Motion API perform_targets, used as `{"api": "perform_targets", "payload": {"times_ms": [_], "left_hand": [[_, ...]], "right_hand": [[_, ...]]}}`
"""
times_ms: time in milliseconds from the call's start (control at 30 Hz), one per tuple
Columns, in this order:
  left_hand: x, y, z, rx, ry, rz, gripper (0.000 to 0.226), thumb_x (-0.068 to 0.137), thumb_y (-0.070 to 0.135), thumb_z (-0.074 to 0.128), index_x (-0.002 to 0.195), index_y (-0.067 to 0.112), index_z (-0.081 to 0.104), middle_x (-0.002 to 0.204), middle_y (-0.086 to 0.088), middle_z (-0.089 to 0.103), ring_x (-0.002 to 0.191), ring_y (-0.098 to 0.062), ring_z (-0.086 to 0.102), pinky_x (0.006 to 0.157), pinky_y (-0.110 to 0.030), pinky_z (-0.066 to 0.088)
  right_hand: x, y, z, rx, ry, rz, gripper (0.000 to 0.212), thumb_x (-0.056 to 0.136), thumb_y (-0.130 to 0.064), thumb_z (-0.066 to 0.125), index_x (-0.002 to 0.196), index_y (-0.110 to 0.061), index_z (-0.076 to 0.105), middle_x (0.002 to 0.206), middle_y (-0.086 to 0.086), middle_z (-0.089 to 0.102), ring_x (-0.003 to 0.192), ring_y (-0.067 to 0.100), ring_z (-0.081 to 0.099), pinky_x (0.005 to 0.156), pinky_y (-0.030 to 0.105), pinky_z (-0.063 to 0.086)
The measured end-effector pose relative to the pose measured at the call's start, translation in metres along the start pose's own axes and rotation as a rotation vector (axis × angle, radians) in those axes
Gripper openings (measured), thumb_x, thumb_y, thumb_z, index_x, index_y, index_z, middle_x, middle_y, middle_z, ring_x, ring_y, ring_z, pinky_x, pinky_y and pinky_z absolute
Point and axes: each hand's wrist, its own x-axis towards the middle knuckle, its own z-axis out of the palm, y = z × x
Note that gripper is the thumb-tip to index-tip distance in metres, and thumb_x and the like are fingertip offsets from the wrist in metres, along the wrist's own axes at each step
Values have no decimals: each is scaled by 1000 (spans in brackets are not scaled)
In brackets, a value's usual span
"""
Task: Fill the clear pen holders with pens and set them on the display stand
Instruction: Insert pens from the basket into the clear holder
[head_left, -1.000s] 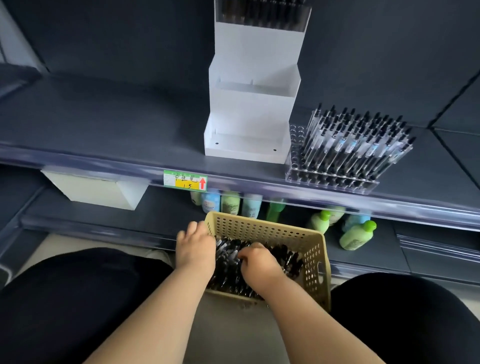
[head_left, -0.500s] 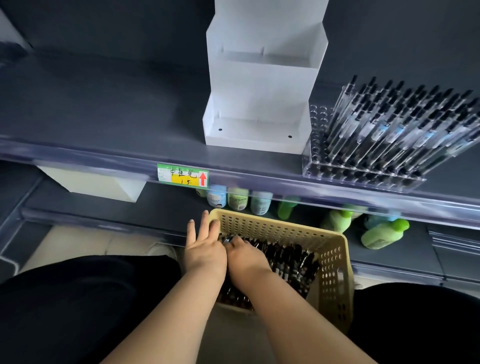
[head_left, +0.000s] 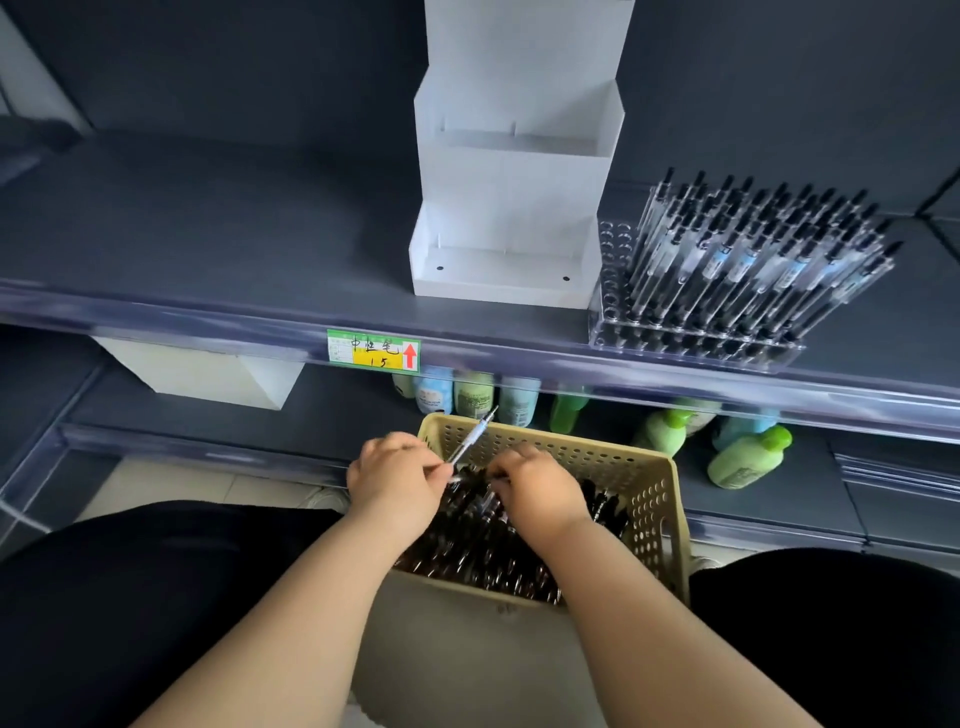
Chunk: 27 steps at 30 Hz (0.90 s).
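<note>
pens (head_left: 498, 540) lie in a dark heap in the tan basket (head_left: 660, 499), and both hands are down in it, so the step in hand looks like gathering pens to fill a holder. the left hand (head_left: 396, 480) has its fingers pinched on one clear pen (head_left: 471, 435), which sticks up and away from that grip, tip pointing toward the shelf. the right hand (head_left: 535, 491) is curled over the heap just beside the left hand, fingers bent down among the pens; i cannot tell if it has closed on any. up past both hands, on the shelf (head_left: 208, 249), stands the clear pen holder (head_left: 691, 338), well apart from the grip and off to the right of it. it is nearly full of pens standing tilted, but a few holes on its near left side look bare. the white display stand (head_left: 509, 208) is just beside it, straight up from the hands, and its steps that show have nothing on them. next, i think the pinched pen must be lifted up to the holder and poked into a bare hole. that calls for a steady aim, since the holes are small and close together.
</note>
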Motion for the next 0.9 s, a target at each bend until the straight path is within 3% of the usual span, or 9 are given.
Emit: {"api": "perform_targets", "payload": {"times_ms": [100, 200, 300, 400, 500, 567, 633, 700, 900], "left_hand": [[-6, -1, -13, -289, 21, -16, 24, 94, 38, 50, 109, 28, 65, 118, 6, 60, 106, -17, 52, 91, -31, 40], [-19, 2, -29, -517, 73, 33, 27, 94, 30, 52, 116, 18, 62, 113, 5, 63, 95, -9, 53, 81, -24, 38], [-31, 5, -44, -611, 134, 84, 28, 94, 28, 52, 120, 19, 60, 110, 10, 60, 95, -5, 51, 82, -21, 37], [-42, 7, -56, -692, 179, 116, 26, 93, 25, 54, 119, 22, 59, 102, 18, 56, 92, 1, 52, 80, -15, 37], [-49, 12, -60, -751, 206, 169, 22, 91, 25, 57, 113, 27, 60, 99, 19, 60, 97, -1, 57, 85, -22, 46], [-53, 18, -62, -753, 215, 223, 18, 91, 24, 57, 108, 31, 59, 100, 18, 62, 95, 3, 56, 83, -18, 46], [-56, 27, -65, -750, 204, 273, 16, 91, 24, 57, 103, 34, 56, 97, 23, 59, 91, 10, 53, 75, -7, 40], [-55, 37, -65, -763, 186, 297, 15, 91, 23, 58, 103, 33, 56, 96, 23, 59, 90, 12, 53, 73, -5, 39], [-41, 74, -67, -822, 170, 358, 14, 90, 22, 60, 100, 29, 64, 93, 16, 67, 88, 5, 61, 83, -19, 48]], "right_hand": [[-14, 4, -14, 77, 85, 62, 27, 96, -27, 49, 121, -21, 52, 119, 0, 58, 108, 20, 54, 85, 32, 49], [-33, 2, -25, 278, 208, 112, 27, 91, -28, 56, 115, -22, 44, 101, -9, 62, 90, 13, 60, 75, 31, 52], [-46, -5, -39, 521, 222, 34, 23, 90, -19, 57, 104, -28, 41, 88, -7, 59, 77, 11, 59, 66, 27, 54], [-58, -19, -61, 875, 202, -8, 27, 93, -4, 45, 99, -29, 56, 81, -1, 59, 64, 11, 53, 54, 18, 46], [-66, -29, -84, 1389, 170, -55, 44, 89, 10, 29, 95, -14, 66, 84, 6, 64, 61, 14, 52, 49, 23, 38], [-70, -31, -98, 1571, 171, -118, 41, 88, 12, 33, 97, -12, 64, 82, 7, 66, 63, 17, 54, 51, 26, 36], [-73, -32, -109, 1558, 196, -161, 27, 89, 5, 44, 99, -14, 60, 79, 5, 67, 63, 16, 56, 52, 25, 39], [-74, -33, -116, 1469, 232, -166, 17, 92, -2, 50, 100, -15, 57, 77, 4, 67, 62, 15, 57, 53, 24, 41], [-63, -35, -133, 1199, 330, -112, 17, 98, -21, 44, 104, -19, 59, 53, -3, 53, 48, 12, 47, 49, 23, 39]]}}
